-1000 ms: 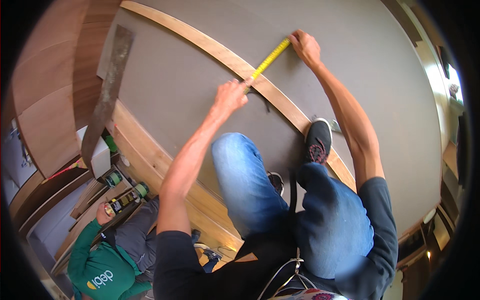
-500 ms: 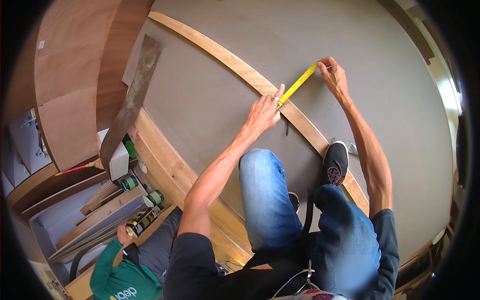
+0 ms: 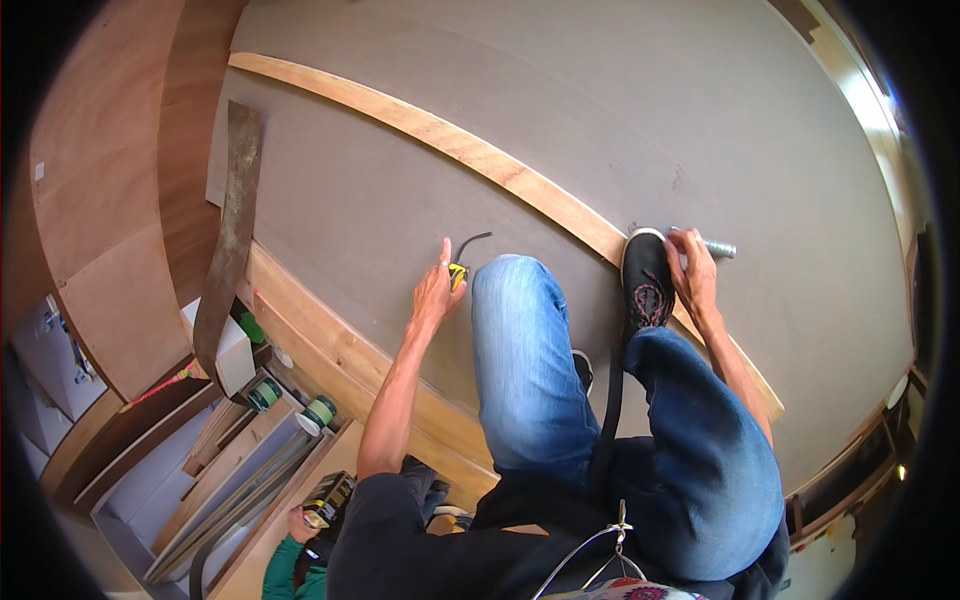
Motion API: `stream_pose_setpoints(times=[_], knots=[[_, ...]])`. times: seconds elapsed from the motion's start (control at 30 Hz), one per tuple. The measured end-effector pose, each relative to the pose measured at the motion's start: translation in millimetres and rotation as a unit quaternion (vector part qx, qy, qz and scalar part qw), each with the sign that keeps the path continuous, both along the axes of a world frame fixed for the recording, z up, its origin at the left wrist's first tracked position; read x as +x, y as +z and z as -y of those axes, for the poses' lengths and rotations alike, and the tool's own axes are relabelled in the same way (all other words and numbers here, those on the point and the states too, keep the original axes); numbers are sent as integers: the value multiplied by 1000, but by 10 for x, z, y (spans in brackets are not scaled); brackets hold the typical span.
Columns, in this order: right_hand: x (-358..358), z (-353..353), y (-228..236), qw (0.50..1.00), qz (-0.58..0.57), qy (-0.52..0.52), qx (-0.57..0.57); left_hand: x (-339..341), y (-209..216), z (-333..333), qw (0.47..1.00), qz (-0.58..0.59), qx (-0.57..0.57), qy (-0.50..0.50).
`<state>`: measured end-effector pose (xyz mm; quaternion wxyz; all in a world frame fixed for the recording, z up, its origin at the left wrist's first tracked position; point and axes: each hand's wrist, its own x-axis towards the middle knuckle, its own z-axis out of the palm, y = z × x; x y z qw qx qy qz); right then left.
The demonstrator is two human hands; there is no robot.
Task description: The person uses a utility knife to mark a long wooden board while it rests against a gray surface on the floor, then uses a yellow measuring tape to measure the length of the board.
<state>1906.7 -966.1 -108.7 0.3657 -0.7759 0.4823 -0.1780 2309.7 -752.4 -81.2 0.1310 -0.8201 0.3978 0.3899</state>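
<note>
My left hand (image 3: 433, 291) is closed round a yellow and black tape measure (image 3: 458, 275), its index finger stretched out and a black strap trailing off it. It hovers left of my bent knee, and no yellow blade shows. My right hand (image 3: 697, 265) is beside my black shoe (image 3: 648, 275), fingers curled inward at the near end of a silvery, round metal tool (image 3: 719, 248). What those fingers hold, if anything, is hidden. A long wooden strip (image 3: 470, 152) crosses the grey board (image 3: 400, 190) and passes under my shoe.
At left, a dark curved strip (image 3: 238, 190) leans near brown wood panels (image 3: 95, 190). A co-worker's hand (image 3: 300, 524) in a green sleeve holds a black and yellow box (image 3: 328, 498). Two green-ended spools (image 3: 318, 412) stand by a bin of wood strips. Pale planks (image 3: 320, 320) edge the board.
The yellow blade that stretched between my hands no longer shows. My left hand has moved left and nearer with the tape measure. My right hand has come down beside my shoe.
</note>
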Motion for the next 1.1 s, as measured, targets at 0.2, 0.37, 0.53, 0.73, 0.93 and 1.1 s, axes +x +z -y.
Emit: stream_pose_setpoints(times=[0.2, 0.37, 0.53, 0.73, 0.93, 1.1], knots=[[-660, -593, -171, 996, -83, -9, 28, 5, -133, 479, 973, 8, -226, -47], [-813, -789, -187, 995, -98, 35, 2, 156, -490, 1353, 936, -5, -351, 6], [-876, -981, -179, 990, -142, 17, 19, 79, -664, 1710, 939, 14, -339, 61], [-820, -1109, -358, 985, -172, -7, -26, 90, -596, 1696, 967, 64, -238, 60], [-907, -1098, -449, 983, -168, -22, -73, 108, -700, 1699, 959, 24, -275, 57], [-819, -1068, -459, 985, -162, 11, -57, 347, -856, 1533, 947, -16, -313, 68]])
